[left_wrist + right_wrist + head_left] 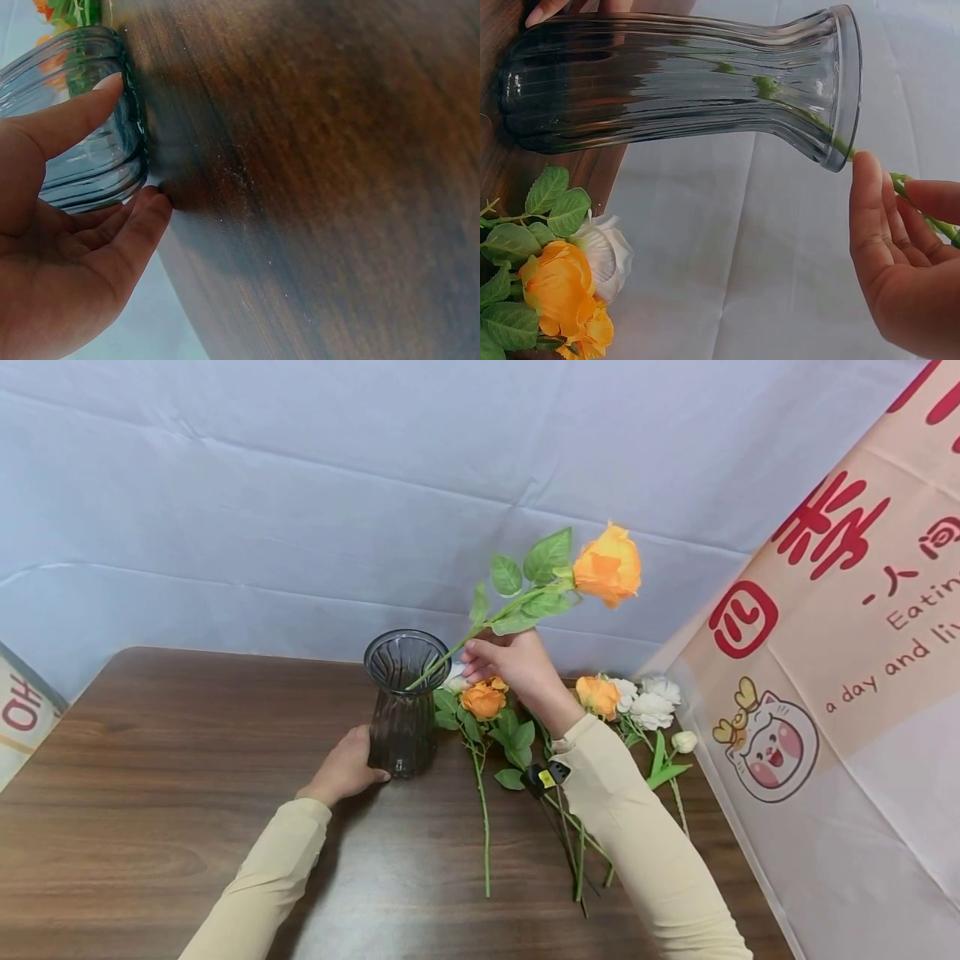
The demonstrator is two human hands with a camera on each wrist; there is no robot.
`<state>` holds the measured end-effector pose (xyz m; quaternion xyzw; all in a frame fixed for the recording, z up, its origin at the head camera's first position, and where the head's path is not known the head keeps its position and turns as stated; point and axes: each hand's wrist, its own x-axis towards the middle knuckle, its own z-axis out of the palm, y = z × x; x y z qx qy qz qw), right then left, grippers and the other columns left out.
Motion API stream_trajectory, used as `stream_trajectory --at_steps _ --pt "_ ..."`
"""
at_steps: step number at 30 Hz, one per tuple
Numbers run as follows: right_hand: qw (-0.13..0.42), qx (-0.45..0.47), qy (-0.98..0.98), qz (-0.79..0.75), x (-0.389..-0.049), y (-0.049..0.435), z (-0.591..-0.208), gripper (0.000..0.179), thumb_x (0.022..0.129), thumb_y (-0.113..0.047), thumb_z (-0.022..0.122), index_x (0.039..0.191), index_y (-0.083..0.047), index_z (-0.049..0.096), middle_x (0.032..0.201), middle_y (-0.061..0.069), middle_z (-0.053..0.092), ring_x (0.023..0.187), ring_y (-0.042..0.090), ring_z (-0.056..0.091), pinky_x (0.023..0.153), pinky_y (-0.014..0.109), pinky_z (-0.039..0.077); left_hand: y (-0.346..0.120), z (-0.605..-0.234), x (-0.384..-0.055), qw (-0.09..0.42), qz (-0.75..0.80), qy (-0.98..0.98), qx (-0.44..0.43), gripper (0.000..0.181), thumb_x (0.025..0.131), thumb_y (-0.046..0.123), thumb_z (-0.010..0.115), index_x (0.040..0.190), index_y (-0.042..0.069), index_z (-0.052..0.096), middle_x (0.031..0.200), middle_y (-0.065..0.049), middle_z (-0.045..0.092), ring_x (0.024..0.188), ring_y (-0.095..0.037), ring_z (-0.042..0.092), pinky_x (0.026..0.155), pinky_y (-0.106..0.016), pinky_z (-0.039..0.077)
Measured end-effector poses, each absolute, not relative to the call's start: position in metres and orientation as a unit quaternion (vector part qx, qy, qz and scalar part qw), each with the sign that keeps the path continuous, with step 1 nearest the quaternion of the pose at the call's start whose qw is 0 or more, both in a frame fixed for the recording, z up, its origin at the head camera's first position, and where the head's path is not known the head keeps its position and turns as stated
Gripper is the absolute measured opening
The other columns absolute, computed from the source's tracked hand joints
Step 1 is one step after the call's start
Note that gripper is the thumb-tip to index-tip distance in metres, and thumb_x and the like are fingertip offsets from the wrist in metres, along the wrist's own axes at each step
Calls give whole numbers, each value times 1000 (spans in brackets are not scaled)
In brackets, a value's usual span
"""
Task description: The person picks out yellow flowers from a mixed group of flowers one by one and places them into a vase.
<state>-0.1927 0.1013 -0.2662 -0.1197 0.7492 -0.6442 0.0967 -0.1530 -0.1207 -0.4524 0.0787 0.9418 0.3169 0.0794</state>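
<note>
A ribbed, smoky glass vase [401, 731] with a flared rim stands upright near the table's back edge. My left hand [347, 768] holds it low down, thumb on one side and fingers on the other, as the left wrist view shows. Above and right of the vase, my right hand [519, 664] pinches the green stem of an orange rose [607, 566]. The stem slants through the mouth, and its lower end [765, 87] shows inside the upper part of the glass. The bloom points up and to the right, with several leaves below it.
Right of the vase lie a shorter-looking orange flower [483, 699] and a white bloom [604, 255]. Farther right are another orange flower [597, 696], white flowers [654, 703] and a white bud [684, 742]. A pale cloth [300, 527] hangs behind the wooden table [187, 793]; a printed banner [847, 693] borders the right.
</note>
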Motion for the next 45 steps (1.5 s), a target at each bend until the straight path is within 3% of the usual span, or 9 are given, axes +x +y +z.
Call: stream_trajectory --at_steps 7,12,16,23,29,35,42,45 --pt "106 -127 763 -625 -193 95 -269 27 89 4 53 116 3 51 82 25 58 59 21 62 67 47 53 -122 -453 -154 84 314 942 81 79 75 17 75 129 -18 30 127 -34 38 118 -45 39 97 -52 34" --pt "114 -127 767 -619 -194 91 -274 18 88 4 54 105 8 54 74 18 58 57 20 61 63 44 54 -122 -453 -154 82 313 943 82 79 74 17 76 129 -18 31 127 -34 39 118 -45 39 96 -52 34" --pt "122 -109 780 -604 -194 89 -276 15 89 0 56 101 9 56 76 22 60 57 20 62 61 39 55 -122 -453 -153 86 315 942 78 78 74 17 76 129 -17 31 127 -34 39 118 -45 39 96 -52 34" --pt "134 -126 795 -578 -192 89 -276 27 88 3 50 115 4 53 83 31 58 67 38 62 60 39 55 -122 -454 -153 79 316 942 81 77 74 17 76 128 -17 32 126 -33 40 117 -44 39 97 -52 34" --pt "144 -127 793 -578 -191 91 -275 29 88 3 50 117 4 52 87 34 57 59 24 62 58 36 55 -121 -453 -153 85 316 942 79 77 75 16 75 129 -16 31 127 -33 39 118 -44 38 97 -52 34" --pt "148 -125 793 -577 -191 93 -275 28 88 3 49 116 5 52 83 30 59 59 23 62 59 36 55 -121 -451 -152 91 318 940 79 77 76 16 74 130 -16 30 128 -34 37 119 -45 37 97 -53 33" --pt "149 -133 805 -558 -191 98 -278 23 89 1 51 111 7 55 74 15 62 59 19 62 60 36 55 -121 -449 -152 94 318 940 80 77 77 16 74 130 -16 29 129 -34 37 119 -45 36 98 -53 33" --pt "150 -126 812 -550 -190 100 -279 20 90 -2 52 106 10 56 78 19 62 63 24 63 61 35 55 -121 -450 -152 91 318 940 82 77 76 16 74 130 -16 30 128 -34 37 119 -45 37 98 -53 33"
